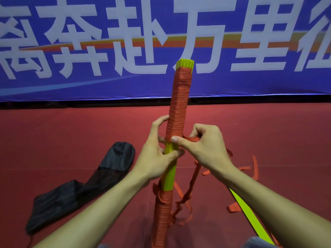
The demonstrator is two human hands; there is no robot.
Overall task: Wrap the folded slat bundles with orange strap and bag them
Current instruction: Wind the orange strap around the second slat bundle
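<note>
**Soft indoor light, smeared lettering up top**

Even, muted light here, with no glare anywhere. The banner (250,83) lettering is streaked with motion blur, yet the slat bundle (170,169) at centre reads crisp, right down to the weave of its orange strap (179,97). The banner's lower edge bows with the wide lens. The red floor (71,133) is brightest mid-frame and darkens toward the bottom corners. There's a faint shadow under the black bag (75,190).

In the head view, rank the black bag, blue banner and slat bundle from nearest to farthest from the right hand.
1. slat bundle: centre, against the right hand.
2. black bag: floor, left.
3. blue banner: behind, farthest.
</note>
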